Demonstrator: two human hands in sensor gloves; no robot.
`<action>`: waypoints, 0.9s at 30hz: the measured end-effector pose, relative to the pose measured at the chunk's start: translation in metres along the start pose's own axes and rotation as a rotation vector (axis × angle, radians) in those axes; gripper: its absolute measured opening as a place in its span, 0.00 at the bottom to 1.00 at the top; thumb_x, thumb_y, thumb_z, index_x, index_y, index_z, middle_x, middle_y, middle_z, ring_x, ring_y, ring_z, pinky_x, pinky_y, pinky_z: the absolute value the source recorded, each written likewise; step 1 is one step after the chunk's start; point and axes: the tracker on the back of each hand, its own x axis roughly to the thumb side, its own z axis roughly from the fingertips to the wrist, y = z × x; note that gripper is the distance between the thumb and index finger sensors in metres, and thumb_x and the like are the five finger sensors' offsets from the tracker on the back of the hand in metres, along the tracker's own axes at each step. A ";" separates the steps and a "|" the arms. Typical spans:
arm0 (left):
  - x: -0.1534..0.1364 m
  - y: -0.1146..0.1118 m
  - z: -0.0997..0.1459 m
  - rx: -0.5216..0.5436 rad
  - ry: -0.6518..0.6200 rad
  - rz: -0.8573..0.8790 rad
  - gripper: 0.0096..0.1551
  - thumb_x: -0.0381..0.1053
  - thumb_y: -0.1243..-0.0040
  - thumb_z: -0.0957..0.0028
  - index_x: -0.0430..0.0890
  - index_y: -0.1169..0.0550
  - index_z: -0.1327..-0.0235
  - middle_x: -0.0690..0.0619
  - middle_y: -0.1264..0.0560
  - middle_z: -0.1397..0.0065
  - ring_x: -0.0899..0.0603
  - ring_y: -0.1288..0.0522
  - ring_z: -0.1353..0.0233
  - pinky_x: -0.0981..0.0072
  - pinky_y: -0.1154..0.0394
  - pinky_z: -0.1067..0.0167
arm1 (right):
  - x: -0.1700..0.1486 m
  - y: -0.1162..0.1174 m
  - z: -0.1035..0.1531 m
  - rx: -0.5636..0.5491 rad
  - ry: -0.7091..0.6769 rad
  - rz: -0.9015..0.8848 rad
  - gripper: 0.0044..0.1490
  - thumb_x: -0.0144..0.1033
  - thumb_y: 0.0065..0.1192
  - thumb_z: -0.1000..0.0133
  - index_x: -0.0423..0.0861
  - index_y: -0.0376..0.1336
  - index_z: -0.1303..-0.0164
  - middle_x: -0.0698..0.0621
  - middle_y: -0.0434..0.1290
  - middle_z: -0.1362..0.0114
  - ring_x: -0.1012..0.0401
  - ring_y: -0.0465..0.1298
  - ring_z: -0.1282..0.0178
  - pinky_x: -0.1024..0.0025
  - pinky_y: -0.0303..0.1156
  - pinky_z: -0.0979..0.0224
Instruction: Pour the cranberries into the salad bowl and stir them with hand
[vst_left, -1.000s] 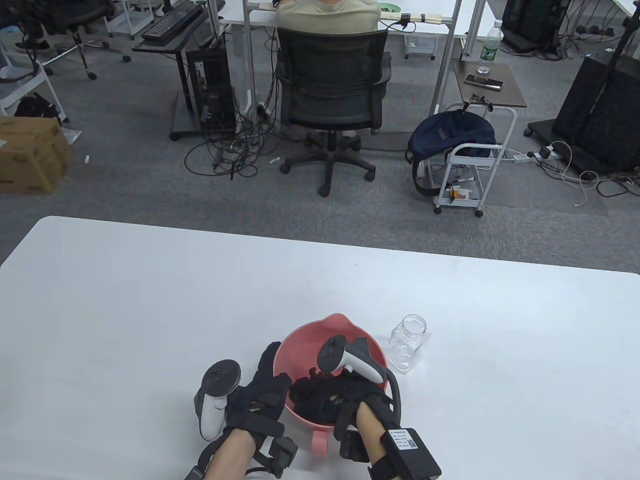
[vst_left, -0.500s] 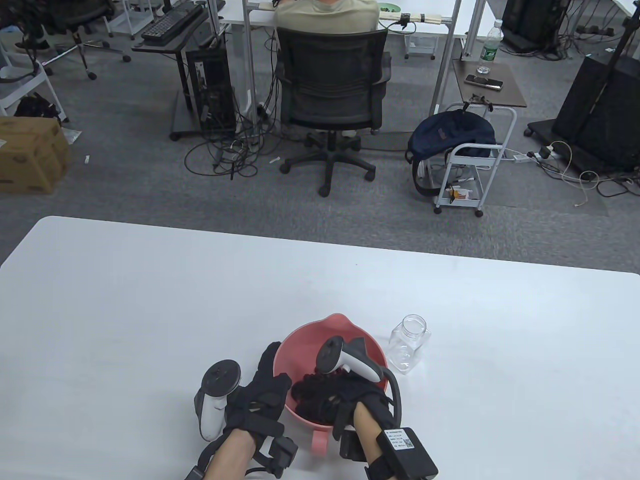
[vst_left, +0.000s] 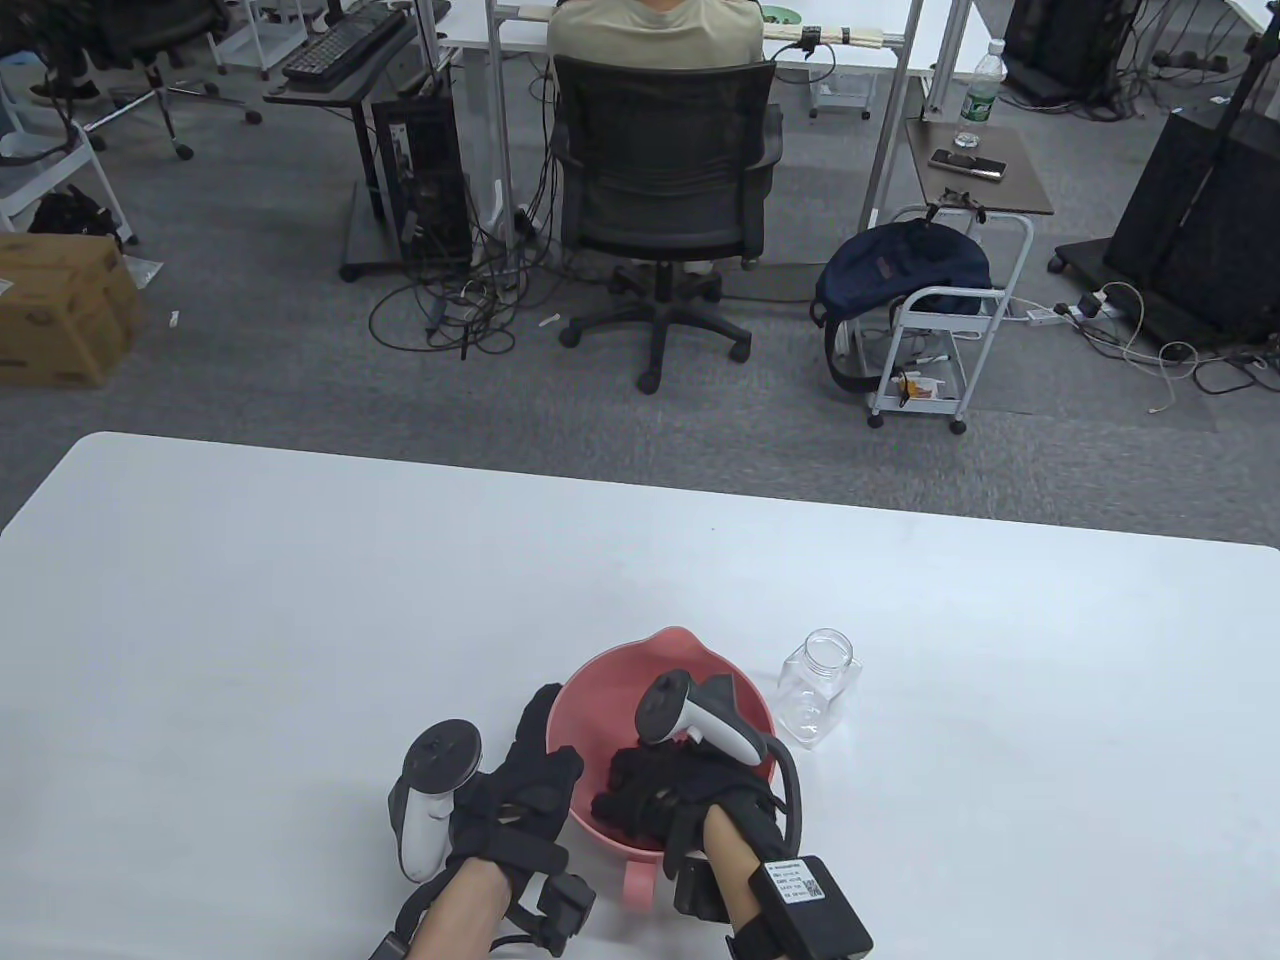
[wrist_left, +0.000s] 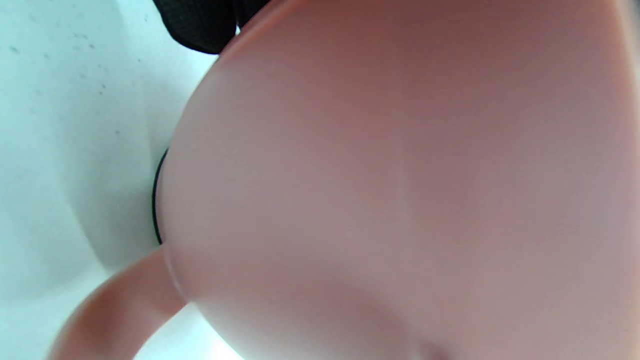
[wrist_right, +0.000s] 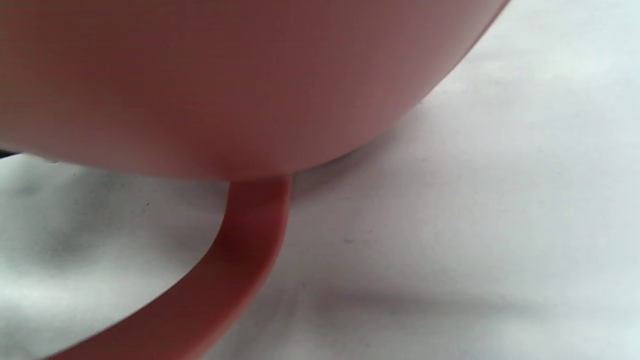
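Observation:
The pink salad bowl (vst_left: 690, 642) stands near the table's front edge, its handle (vst_left: 637, 884) pointing toward me. My left hand (vst_left: 543, 735) lies with straight fingers against the bowl's left outer wall. My right hand (vst_left: 635, 790) is down inside the bowl, fingers loosely bent toward the left. It covers the contents, so no cranberries show clearly. The left wrist view is filled by the bowl's outer wall (wrist_left: 400, 175), with a bit of glove (wrist_left: 200, 25) at the top. In the right wrist view I see the bowl's underside (wrist_right: 225, 75) and its handle (wrist_right: 240, 260).
An empty clear jar (vst_left: 818, 688) without a lid stands upright just right of the bowl. The white table (vst_left: 300, 620) stretches wide to the left, right and far side. Beyond it, a person sits in an office chair (vst_left: 662, 170).
My right hand has shifted slightly inside the bowl, its fingers drawing back from the left toward the middle. The left hand, bowl and jar have stayed put.

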 end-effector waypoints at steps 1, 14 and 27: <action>0.000 0.000 0.000 0.000 0.000 0.000 0.42 0.51 0.52 0.36 0.61 0.58 0.17 0.47 0.51 0.10 0.32 0.46 0.14 0.40 0.39 0.22 | 0.000 0.000 0.000 -0.004 0.002 -0.005 0.52 0.81 0.55 0.50 0.66 0.50 0.18 0.57 0.47 0.08 0.59 0.58 0.11 0.59 0.70 0.17; 0.000 0.000 0.000 -0.001 0.000 0.001 0.42 0.51 0.52 0.36 0.61 0.58 0.17 0.47 0.51 0.10 0.32 0.46 0.14 0.40 0.39 0.22 | -0.001 -0.001 0.000 0.007 0.035 -0.006 0.51 0.73 0.57 0.43 0.51 0.52 0.18 0.46 0.59 0.13 0.56 0.71 0.22 0.66 0.74 0.23; 0.000 0.000 0.000 -0.001 0.000 0.000 0.42 0.51 0.52 0.36 0.61 0.58 0.17 0.47 0.51 0.10 0.32 0.46 0.14 0.40 0.39 0.22 | 0.000 -0.001 0.000 0.003 0.034 0.023 0.35 0.72 0.59 0.46 0.70 0.65 0.29 0.66 0.78 0.26 0.69 0.81 0.34 0.76 0.80 0.34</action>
